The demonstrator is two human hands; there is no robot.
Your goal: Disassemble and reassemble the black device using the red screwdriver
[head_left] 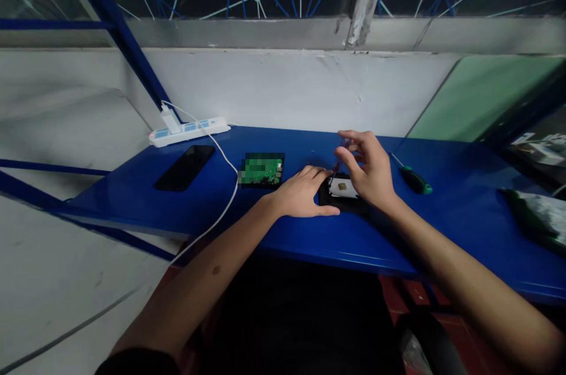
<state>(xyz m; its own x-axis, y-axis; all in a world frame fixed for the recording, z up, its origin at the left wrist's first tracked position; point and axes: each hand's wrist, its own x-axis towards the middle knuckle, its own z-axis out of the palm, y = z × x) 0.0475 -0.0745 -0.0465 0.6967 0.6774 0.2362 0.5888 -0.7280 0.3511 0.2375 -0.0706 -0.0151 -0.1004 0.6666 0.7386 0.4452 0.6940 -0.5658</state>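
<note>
A black case with a silvery metal plate (347, 188) set in it lies on the blue table, and a small brownish square marks the plate's middle. My left hand (301, 192) spans the left end of this case, fingers at the far edge and thumb at the near edge, holding it. Above the case, my right hand (369, 168) is closed around a screwdriver (344, 144) with a purplish, see-through handle. Its thin shaft points down at the plate's left side; whether the tip sits in a screw cannot be made out. A green circuit board (263, 170), partly pixelated, lies left of my left hand.
A green-and-black screwdriver (415, 179) lies to the right. On the left are a black phone (186, 167) and a white power strip (190, 131) with a charger, whose white cable (225, 210) crosses the blue table (283, 239). A plastic bag (542, 213) sits far right.
</note>
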